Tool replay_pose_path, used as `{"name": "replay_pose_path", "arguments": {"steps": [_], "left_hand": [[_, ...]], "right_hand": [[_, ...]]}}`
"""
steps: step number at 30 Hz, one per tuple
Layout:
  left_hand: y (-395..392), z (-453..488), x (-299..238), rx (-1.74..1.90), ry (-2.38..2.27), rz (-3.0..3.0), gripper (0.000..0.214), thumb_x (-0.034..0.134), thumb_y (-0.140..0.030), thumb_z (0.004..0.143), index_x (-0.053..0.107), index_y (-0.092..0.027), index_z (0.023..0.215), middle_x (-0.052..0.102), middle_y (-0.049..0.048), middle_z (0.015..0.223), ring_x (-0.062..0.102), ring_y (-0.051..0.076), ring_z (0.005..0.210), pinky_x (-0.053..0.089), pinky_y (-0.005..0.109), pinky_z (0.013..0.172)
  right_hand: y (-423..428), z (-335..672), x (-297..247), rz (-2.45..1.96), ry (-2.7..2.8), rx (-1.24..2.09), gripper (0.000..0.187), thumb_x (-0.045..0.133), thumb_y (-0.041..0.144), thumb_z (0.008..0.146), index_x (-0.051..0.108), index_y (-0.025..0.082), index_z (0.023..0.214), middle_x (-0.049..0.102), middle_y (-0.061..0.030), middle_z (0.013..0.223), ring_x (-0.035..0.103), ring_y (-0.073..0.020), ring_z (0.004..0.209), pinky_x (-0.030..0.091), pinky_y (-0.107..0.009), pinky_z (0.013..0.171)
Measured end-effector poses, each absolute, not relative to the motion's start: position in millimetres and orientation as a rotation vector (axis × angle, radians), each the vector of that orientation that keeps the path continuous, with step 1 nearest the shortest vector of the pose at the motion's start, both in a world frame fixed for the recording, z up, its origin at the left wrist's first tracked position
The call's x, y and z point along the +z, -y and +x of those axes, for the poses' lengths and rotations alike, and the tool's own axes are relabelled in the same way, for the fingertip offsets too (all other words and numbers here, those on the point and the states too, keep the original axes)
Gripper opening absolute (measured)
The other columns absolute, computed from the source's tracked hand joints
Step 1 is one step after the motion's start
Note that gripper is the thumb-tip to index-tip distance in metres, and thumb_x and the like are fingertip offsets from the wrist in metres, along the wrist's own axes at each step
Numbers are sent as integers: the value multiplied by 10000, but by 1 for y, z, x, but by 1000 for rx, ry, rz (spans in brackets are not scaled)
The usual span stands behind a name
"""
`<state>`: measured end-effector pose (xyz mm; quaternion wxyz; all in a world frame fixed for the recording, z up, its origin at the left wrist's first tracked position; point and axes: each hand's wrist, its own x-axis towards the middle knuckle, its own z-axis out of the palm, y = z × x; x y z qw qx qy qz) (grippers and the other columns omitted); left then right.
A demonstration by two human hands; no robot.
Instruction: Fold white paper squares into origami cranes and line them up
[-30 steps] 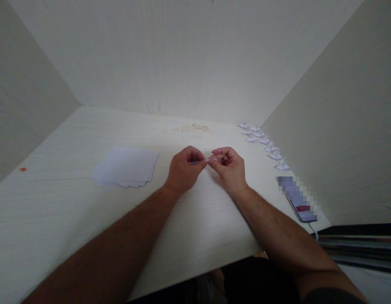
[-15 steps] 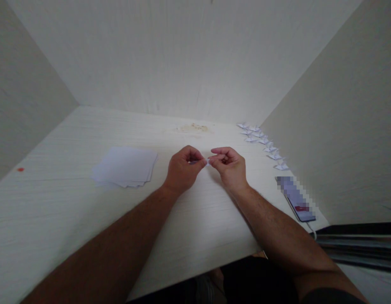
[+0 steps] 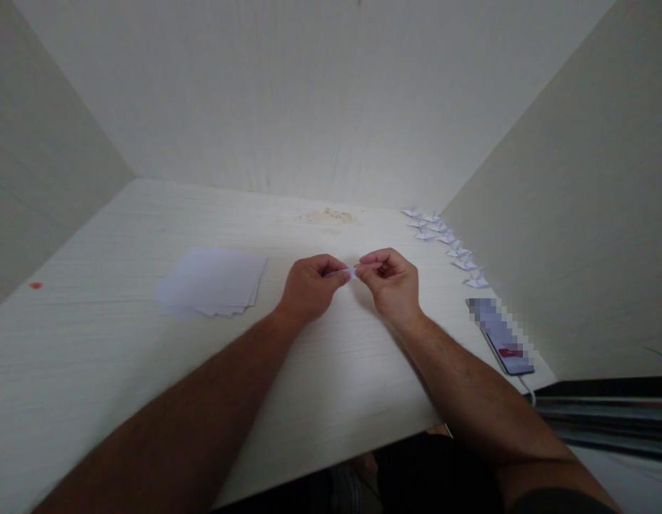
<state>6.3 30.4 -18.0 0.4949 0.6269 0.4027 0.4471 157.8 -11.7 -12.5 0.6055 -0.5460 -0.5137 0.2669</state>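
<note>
My left hand (image 3: 309,287) and my right hand (image 3: 392,282) meet just above the middle of the pale wooden table (image 3: 121,371). Both are closed in a pinch on a small folded piece of white paper (image 3: 352,273), which shows only as a thin sliver between the fingertips. Left of my hands lies a stack of white paper squares (image 3: 213,280). A row of several small folded paper figures (image 3: 448,243) runs along the right wall.
A phone (image 3: 502,335) with a cable lies near the table's right front corner. A brownish stain (image 3: 325,215) marks the table by the back wall. A small red spot (image 3: 36,285) sits at the far left. Walls close in the table on three sides.
The paper between my fingers looks shorter than a second ago, and my fingertips have drawn closer together. My arms have hardly shifted.
</note>
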Motion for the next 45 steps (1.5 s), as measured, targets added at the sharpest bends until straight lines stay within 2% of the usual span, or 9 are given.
{"name": "replay_pose_path", "arguments": {"steps": [7, 10, 17, 21, 25, 30, 37, 45], "left_hand": [[-29, 5, -15, 1035, -947, 1576, 191, 779, -360, 686, 736, -179, 730, 682, -5, 646, 550, 133, 591, 412, 267, 572], [-30, 4, -15, 1067, -921, 1562, 216, 813, -331, 640, 727, -188, 777, 706, -10, 713, 583, 141, 633, 441, 267, 598], [-33, 4, -14, 1192, -945, 1278, 318, 835, -310, 609, 687, -186, 863, 687, -20, 694, 595, 132, 617, 462, 256, 598], [-34, 5, -18, 1158, -888, 1250, 220, 814, -335, 655, 672, -176, 705, 672, -16, 673, 571, 119, 607, 443, 256, 602], [-34, 5, -18, 1129, -938, 1308, 251, 798, -330, 677, 622, -176, 585, 589, -37, 569, 479, 98, 549, 363, 251, 555], [-35, 5, -17, 1129, -906, 1288, 249, 792, -323, 680, 615, -179, 580, 562, -39, 551, 454, 96, 543, 343, 258, 558], [-34, 4, -17, 1082, -976, 1373, 273, 775, -364, 675, 601, -180, 574, 552, -38, 550, 441, 96, 534, 341, 254, 551], [-35, 2, -13, 1027, -1023, 1453, 304, 776, -380, 671, 602, -167, 540, 531, -39, 504, 416, 89, 508, 290, 244, 509]], "right_hand": [[11, 158, -9, -1273, 1146, 596, 168, 769, 279, 686, 622, 225, 748, 618, 38, 634, 542, -116, 567, 451, -272, 563], [9, 159, -10, -1271, 1105, 610, 189, 764, 319, 681, 625, 224, 767, 615, 38, 631, 553, -121, 566, 455, -271, 552], [10, 157, -14, -1338, 1213, 670, 201, 717, 336, 734, 717, 210, 891, 675, 13, 684, 585, -123, 592, 477, -270, 576], [14, 155, -15, -1383, 1286, 689, 155, 693, 290, 735, 737, 200, 854, 682, 6, 679, 567, -121, 578, 442, -258, 547], [17, 154, -14, -1390, 1314, 679, 131, 687, 286, 741, 729, 202, 834, 663, 18, 652, 546, -115, 564, 419, -249, 533], [16, 152, -15, -1372, 1297, 695, 86, 691, 271, 722, 697, 203, 773, 610, 42, 588, 465, -92, 501, 357, -236, 489], [15, 152, -19, -1389, 1289, 748, 79, 683, 267, 694, 647, 200, 715, 585, 53, 572, 451, -81, 493, 333, -231, 486], [14, 155, -16, -1405, 1260, 827, 215, 737, 373, 698, 637, 187, 657, 593, 33, 554, 446, -81, 489, 309, -224, 464]]}}
